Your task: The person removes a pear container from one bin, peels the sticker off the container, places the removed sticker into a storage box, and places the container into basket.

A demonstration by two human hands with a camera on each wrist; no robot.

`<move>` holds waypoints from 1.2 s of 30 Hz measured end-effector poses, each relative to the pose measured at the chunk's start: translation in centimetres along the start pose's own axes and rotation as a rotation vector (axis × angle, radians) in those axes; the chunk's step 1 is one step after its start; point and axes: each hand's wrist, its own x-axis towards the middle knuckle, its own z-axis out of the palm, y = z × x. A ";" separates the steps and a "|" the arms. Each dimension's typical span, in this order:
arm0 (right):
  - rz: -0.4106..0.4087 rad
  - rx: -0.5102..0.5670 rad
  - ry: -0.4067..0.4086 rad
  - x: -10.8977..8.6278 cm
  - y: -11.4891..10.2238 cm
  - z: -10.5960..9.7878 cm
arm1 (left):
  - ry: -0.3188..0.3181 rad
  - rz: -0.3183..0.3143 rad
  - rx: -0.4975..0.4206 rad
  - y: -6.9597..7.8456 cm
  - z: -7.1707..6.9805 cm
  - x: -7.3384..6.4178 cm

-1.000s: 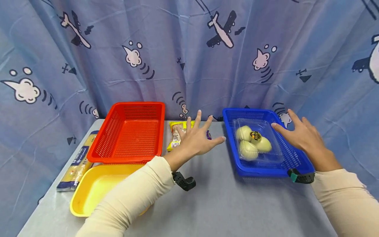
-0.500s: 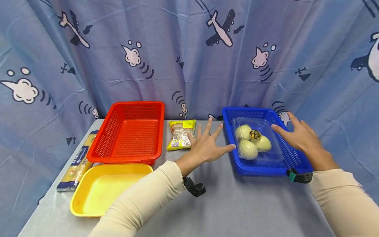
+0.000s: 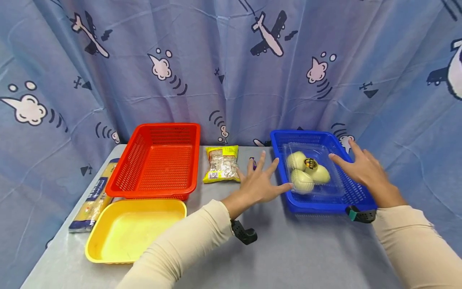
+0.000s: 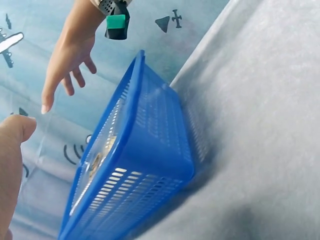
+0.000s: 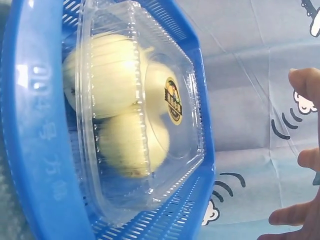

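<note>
A clear plastic clamshell box (image 3: 326,186) lies in the blue basket (image 3: 317,208); three pale yellow-green, round, onion-like pieces (image 5: 102,75) with a black-and-gold sticker (image 5: 173,100) on the lid show through it. My left hand (image 3: 257,185) spreads its fingers left of the basket, the thumb overlapping the basket's rim in the head view. On the other side, my right hand (image 3: 368,166) hovers with spread fingers over the basket's right rim. Neither hand holds anything. In the left wrist view, the left thumb (image 4: 15,132) and the right hand (image 4: 72,55) appear above the basket.
Behind my left hand lie a yellow snack bag (image 3: 222,163) and a small purple wrapped item (image 3: 254,163). Further left are a red basket (image 3: 153,194), a yellow tray (image 3: 94,245) and a long yellow-and-blue packet (image 3: 92,196). A patterned curtain (image 3: 216,60) closes off the back.
My left hand has moved right, away from in front of the snack bag, towards the blue basket and slightly nearer me. The right hand has shifted slightly left and down.
</note>
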 end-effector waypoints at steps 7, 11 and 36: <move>0.006 0.008 0.004 0.2 0.2 0.4 | -0.034 0.009 -0.009 0.9 1.5 0.3; 0.013 0.004 -0.001 0.4 0.4 0.6 | -0.049 0.013 -0.016 1.2 2.3 0.4; -0.019 -0.006 -0.043 0.8 1.3 1.9 | -0.106 0.005 -0.078 2.1 6.0 0.8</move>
